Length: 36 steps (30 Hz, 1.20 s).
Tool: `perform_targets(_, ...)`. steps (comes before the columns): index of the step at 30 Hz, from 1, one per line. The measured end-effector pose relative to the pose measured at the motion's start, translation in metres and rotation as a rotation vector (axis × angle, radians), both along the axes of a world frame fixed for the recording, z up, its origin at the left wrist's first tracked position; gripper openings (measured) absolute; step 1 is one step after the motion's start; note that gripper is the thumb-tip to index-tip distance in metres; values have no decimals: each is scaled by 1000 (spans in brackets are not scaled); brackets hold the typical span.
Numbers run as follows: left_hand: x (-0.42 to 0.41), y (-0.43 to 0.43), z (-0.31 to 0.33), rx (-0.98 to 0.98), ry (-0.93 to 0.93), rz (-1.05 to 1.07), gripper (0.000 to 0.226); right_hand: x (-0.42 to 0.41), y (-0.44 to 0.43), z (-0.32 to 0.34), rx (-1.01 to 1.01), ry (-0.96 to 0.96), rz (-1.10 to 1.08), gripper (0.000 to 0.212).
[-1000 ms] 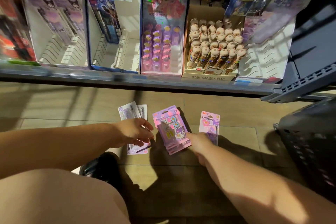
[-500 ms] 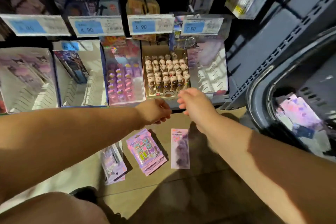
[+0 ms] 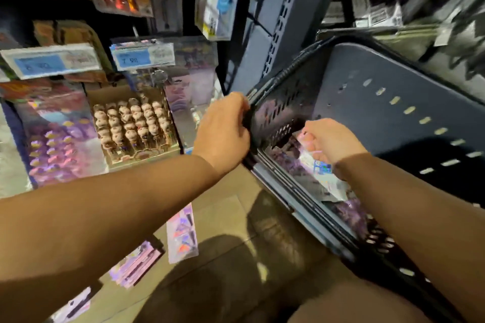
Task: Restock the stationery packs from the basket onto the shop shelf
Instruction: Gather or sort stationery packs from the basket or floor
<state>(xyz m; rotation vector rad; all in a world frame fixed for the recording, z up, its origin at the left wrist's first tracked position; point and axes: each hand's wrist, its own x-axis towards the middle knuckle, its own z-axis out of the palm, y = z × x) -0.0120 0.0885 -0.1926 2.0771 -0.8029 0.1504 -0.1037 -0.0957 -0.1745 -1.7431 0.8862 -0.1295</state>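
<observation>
A dark plastic basket stands tilted on the right. My left hand grips its near rim. My right hand is inside the basket, fingers curled around a pale stationery pack that lies on other purple packs. Three kinds of packs lie on the floor: a pink stack, a long pink-and-purple pack and a white one. The shop shelf at the left holds display boxes.
On the shelf stand a box of character-topped pens and a pink box of small items. Price tags hang above. A grey shelf upright rises behind the basket. Tan floor tiles lie below.
My view swung right from the floor packs to the basket. Both hands lifted off the floor and moved right; the left now grips the basket rim, the right reaches inside.
</observation>
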Motion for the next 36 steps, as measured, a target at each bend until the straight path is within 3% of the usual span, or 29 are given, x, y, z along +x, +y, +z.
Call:
perform_targets(3, -7, -21, 7, 24, -272, -185, 33, -31, -41, -43, -132, 236, 26, 19)
perform_targets(7, -15, -54, 13, 647, -396, -374, 40, -65, -60, -101, -302, 392, 68, 18)
perform_targets(11, -12, -63, 14, 869, -437, -436, 47, -77, -80, -135, -491, 481, -35, 25)
perform_targets(13, -12, -60, 11, 875, -451, -456, 48, -81, -91, -142, -561, 558, -91, 30)
perform_targets(15, -12, -57, 9, 852, -480, -462, 49, -88, -97, -148, -627, 632, -117, 47)
perform_targets(20, -12, -52, 4, 829, -524, -471, 51, -97, -99, -161, -470, 760, -60, 73)
perform_targets(24, -18, -48, 5, 801, -520, -452, 52, -89, -100, -163, -657, 863, 183, 56)
perform_targets(26, -20, -47, 6, 763, -508, -433, 45, -84, -105, -175, -616, 844, 216, 65)
perform_targets(28, -22, -47, 7, 733, -480, -431, 42, -84, -101, -163, -447, 748, 90, 72)
perform_targets(31, -23, -46, 5, 679, -474, -433, 38, -87, -105, -156, -214, 503, -23, 44)
perform_targets(36, -24, -44, 5, 638, -470, -426, 45, -78, -112, -149, -243, 514, -44, 25)
